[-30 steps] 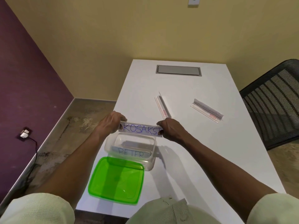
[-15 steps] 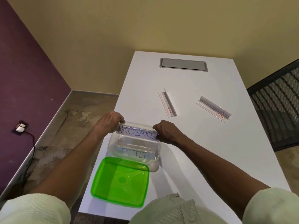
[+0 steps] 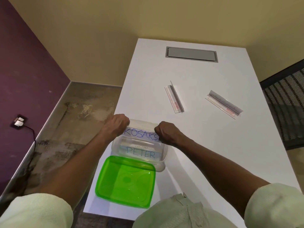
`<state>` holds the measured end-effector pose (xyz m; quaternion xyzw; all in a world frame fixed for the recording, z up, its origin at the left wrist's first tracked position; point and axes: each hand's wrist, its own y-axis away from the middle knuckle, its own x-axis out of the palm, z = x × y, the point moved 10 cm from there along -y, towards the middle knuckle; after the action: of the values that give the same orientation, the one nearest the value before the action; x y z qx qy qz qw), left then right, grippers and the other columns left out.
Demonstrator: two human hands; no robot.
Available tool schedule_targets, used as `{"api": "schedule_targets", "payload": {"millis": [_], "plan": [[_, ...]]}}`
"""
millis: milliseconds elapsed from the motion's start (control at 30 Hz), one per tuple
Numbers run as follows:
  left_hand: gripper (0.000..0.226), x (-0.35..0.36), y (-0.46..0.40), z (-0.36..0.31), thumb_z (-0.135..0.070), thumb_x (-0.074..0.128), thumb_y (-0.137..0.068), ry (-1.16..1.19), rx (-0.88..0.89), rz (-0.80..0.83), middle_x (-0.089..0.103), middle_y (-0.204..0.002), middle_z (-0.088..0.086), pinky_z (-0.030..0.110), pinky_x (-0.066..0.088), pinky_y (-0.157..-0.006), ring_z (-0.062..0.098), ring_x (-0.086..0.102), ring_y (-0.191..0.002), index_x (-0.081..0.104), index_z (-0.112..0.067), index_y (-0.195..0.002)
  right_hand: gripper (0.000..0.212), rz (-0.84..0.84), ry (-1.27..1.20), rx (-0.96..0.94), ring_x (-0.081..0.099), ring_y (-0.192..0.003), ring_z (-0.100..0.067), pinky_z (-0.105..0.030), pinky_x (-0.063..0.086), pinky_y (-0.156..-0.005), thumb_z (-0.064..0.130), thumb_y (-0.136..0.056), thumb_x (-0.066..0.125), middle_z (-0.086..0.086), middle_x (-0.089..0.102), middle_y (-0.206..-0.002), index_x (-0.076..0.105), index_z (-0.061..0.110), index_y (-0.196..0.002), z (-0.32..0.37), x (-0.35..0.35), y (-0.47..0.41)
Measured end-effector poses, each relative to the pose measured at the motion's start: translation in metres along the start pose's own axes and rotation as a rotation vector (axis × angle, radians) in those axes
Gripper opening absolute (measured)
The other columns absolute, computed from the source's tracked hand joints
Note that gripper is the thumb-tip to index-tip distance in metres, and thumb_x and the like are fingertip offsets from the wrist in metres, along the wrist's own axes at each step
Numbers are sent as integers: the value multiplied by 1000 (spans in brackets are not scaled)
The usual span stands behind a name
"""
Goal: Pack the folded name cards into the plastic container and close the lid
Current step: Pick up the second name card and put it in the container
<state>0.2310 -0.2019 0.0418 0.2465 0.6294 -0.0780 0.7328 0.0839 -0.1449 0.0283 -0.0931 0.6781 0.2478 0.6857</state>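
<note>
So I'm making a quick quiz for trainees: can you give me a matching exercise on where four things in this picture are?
Things:
1. KOSAKS card
2. PETER card
3. green lid
4. two clear card holders

Places:
A. lying on the table beyond the container
B. inside the clear container
C. held at its ends by the left hand and right hand
D. on the table's near edge, off the container

Pairs: 1-C, 2-B, 3-D, 4-A

Mesh chair beside white table
</note>
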Motion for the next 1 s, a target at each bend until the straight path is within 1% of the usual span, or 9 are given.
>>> {"api": "schedule_targets", "payload": {"millis": [100,233,367,433,533,633,733,800,1000], "plan": [[30,7,-2,-8,4,51,-84,-62,26,13,70,-99,11,33,52,-75,30,68,-89,72,-12,-97,17,5,11,-30,60,-90,-35,-36,43,-68,3,-86,46,-20,63,-95,60,2,-95,4,7,-2],[26,17,-1,-17,3,47,-84,-141,59,26,68,-93,10,30,39,-64,31,67,-86,67,-13,-86,24,-20,22,-76,59,-91,-36,-38,41,-69,0,-90,36,-24,62,-95,59,-1,-95,10,14,-4],[25,32,-5,-24,1,44,-85,-139,79,54,68,-96,12,32,42,-68,33,65,-88,65,-11,-86,26,-4,54,-76,60,-91,-36,-36,37,-67,4,-96,32,-22,62,-99,58,1,-98,12,25,-8],[26,37,-8,-25,1,43,-87,-133,77,56,67,-100,11,32,40,-69,32,65,-92,66,-12,-91,28,17,70,-64,61,-92,-35,-36,37,-68,6,-98,30,-20,62,-102,58,2,-100,12,31,-11],[27,44,-10,-24,1,43,-88,-104,71,46,66,-101,10,34,44,-72,32,65,-93,65,-12,-94,30,39,79,-47,61,-92,-36,-39,40,-70,5,-98,28,-20,62,-103,58,2,-102,12,38,-14],[27,48,-11,-22,3,43,-86,-73,58,39,67,-98,11,33,45,-71,32,66,-90,66,-12,-90,30,58,87,-34,61,-92,-35,-39,42,-71,2,-96,29,-20,62,-103,58,2,-102,12,44,-17],[25,55,-14,-20,3,45,-84,-44,49,55,67,-94,12,33,46,-68,32,66,-86,66,-11,-87,30,70,80,-13,62,-92,-33,-35,37,-68,1,-96,31,-18,63,-102,60,4,-100,11,47,-21],[24,59,-16,-20,1,45,-84,-45,44,61,67,-94,12,31,44,-66,32,66,-86,66,-10,-87,30,82,74,0,62,-93,-32,-34,33,-67,1,-96,32,-17,64,-102,61,5,-100,10,49,-23],[25,60,-17,-25,2,44,-84,-59,49,40,67,-92,14,31,41,-64,32,66,-86,66,-8,-89,30,98,48,31,65,-90,-31,-32,34,-66,0,-94,35,-16,67,-98,65,4,-96,5,53,-26]]}}
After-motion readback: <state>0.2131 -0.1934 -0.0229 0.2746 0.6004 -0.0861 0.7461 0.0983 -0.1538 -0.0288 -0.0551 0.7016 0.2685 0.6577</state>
